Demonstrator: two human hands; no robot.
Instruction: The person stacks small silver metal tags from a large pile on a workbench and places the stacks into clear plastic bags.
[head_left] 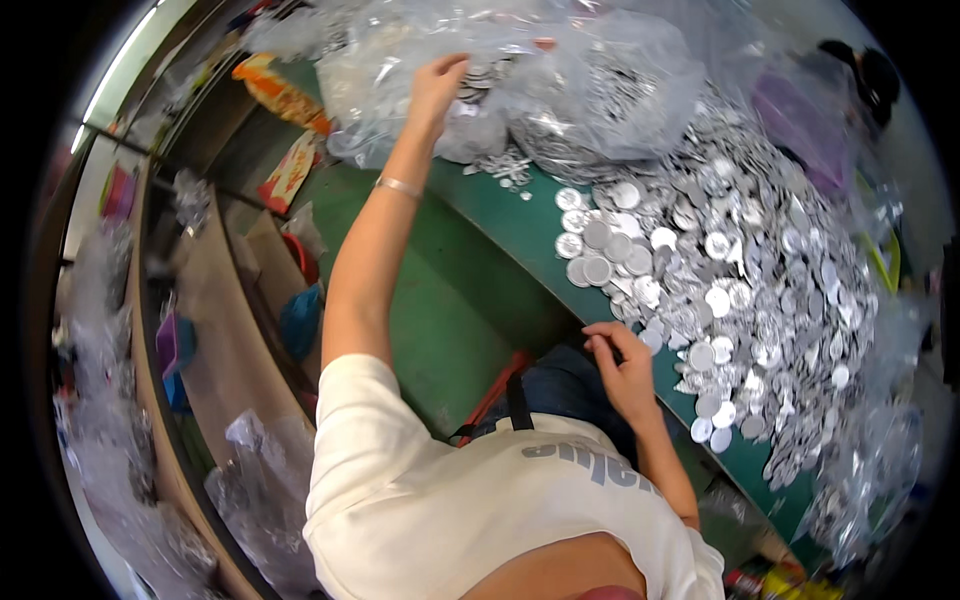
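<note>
Where the green table (535,225) stretches away to the right, a broad heap of silvery metal discs (720,260) lies spread across it, round pieces mixed with thinner flat bits. More discs fill a clear plastic bag (600,110) at the heap's far end, and a small scatter of pale scraps (505,168) sits just below it. The left hand (440,85), with a bracelet (400,186) at its wrist, reaches to stacked discs (480,78) among the plastic; its fingers are bent together, and whether they grip one I cannot tell. Near the table's edge, beside the heap, hangs the right hand (624,368), fingers loosely curled; whether the fingertips pinch anything is unclear. Beyond the heap stands a purple bin (800,125). Off to the left are an orange packet (275,92), a blue bag (300,322) and a wooden shelf (225,355).
</note>
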